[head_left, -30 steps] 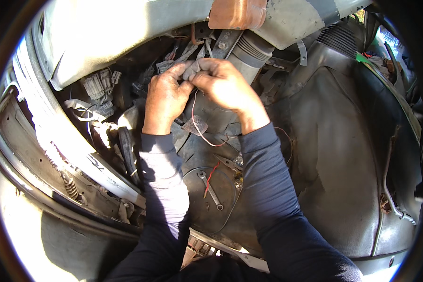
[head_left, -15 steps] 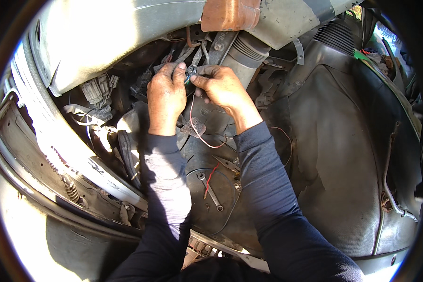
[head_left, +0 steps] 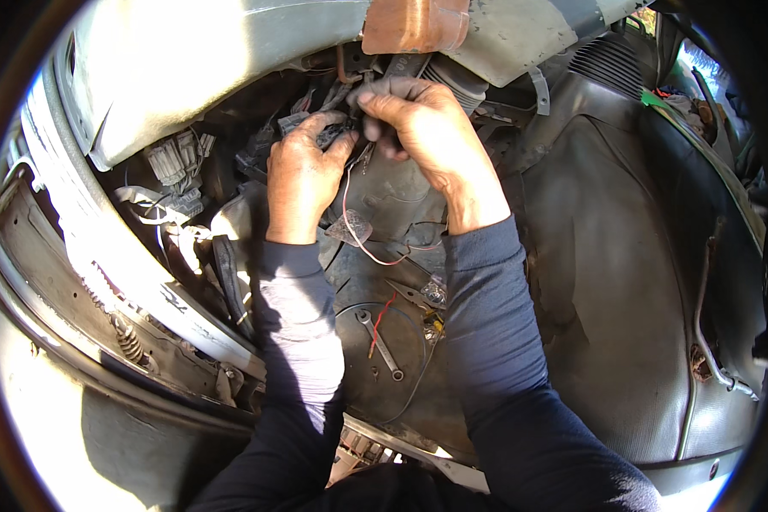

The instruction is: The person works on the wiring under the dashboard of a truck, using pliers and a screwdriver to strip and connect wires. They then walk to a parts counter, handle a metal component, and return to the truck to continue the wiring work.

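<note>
Below the dashboard, my left hand (head_left: 301,183) pinches a dark bundle of wiring (head_left: 336,135) between thumb and fingers. Just to its right and slightly higher, my right hand (head_left: 435,132) has its fingers curled together beside the same wiring; whatever lies between the fingertips is hidden. A thin pinkish wire (head_left: 346,202) hangs from the bundle and loops down to the right over the floor. Behind the hands, more grey wires and a metal bracket run up under the dash.
On the floor lie a combination wrench (head_left: 382,346), a short red wire (head_left: 382,322) and pliers (head_left: 410,294), partly covered by my right sleeve. Grey connectors (head_left: 176,162) hang at the left, near the door sill (head_left: 158,282). A ribbed column boot (head_left: 459,81) stands behind my right hand.
My right hand has moved up and away from my left thumb, its wrist shifting right. My left hand stays nearly in place, its thumb now lower and apart from its index finger.
</note>
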Demonstrator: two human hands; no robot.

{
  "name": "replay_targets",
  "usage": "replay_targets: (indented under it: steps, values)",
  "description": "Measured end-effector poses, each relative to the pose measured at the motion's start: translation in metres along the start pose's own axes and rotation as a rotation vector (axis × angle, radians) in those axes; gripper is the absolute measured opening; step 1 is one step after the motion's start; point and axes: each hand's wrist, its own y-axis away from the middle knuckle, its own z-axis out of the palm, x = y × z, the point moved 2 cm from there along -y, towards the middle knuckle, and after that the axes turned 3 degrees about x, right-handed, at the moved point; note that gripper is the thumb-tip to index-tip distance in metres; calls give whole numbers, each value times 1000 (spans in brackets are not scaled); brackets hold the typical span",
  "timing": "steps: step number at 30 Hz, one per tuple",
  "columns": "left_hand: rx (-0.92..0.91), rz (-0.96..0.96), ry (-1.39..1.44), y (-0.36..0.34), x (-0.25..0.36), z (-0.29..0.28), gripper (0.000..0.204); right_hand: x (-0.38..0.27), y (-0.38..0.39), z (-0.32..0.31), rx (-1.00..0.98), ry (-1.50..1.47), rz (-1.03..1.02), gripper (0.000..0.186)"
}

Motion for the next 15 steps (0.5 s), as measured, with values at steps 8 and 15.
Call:
replay_targets:
  steps: [8, 15]
  values:
    - [113, 8, -89, -1, 6, 2, 17, 39, -8, 11, 77, 547, 82, 21]
    - [13, 52, 9, -4, -4, 0, 20, 34, -10, 9, 187, 734, 10, 23]
